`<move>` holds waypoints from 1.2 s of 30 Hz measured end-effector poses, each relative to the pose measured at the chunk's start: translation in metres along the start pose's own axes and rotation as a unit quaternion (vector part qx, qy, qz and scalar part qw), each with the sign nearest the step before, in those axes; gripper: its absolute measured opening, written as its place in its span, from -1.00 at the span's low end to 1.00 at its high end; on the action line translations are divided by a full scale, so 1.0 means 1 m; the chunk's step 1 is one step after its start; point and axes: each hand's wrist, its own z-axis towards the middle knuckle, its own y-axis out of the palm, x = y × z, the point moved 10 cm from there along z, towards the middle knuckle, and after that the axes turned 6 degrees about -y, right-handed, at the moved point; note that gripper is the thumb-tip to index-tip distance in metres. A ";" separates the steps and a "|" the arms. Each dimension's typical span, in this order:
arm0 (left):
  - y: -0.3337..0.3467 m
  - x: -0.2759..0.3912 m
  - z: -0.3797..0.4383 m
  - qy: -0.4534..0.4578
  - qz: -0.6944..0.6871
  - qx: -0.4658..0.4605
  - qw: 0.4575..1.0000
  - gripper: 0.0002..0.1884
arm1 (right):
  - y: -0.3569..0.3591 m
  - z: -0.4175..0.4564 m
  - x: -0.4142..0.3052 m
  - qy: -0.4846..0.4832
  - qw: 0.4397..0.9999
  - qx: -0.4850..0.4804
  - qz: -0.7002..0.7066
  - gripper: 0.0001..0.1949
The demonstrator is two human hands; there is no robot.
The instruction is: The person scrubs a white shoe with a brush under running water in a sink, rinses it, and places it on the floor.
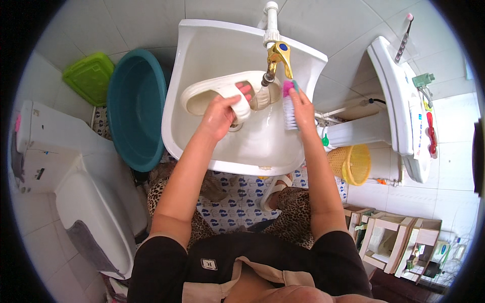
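Observation:
My left hand (223,113) grips the strap of a white slide sandal (201,81), thumb on top and fingers through the opening. The sandal lies tilted over a white ceramic sink (170,132), its right end under a brass faucet (278,57). Water runs from the spout onto the sandal. To the right of the faucet, my right hand (303,110) holds a scrub brush (289,108) with a pink and teal back and white bristles facing left. The brush is apart from the sandal. Part of the drain (235,127) shows below the strap.
A large teal basin (137,113) and a green plastic lid or tray (89,77) stand left of the sink. A toilet (93,212) is at the left. To the right are a pedestal washbasin (394,94), a yellow wastebasket (356,164) and wooden shelving (390,242).

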 end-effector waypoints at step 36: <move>-0.029 0.036 -0.009 -0.067 0.336 0.145 0.928 -0.50 | 0.068 -0.070 -0.028 0.246 0.891 -0.092 0.371 -0.63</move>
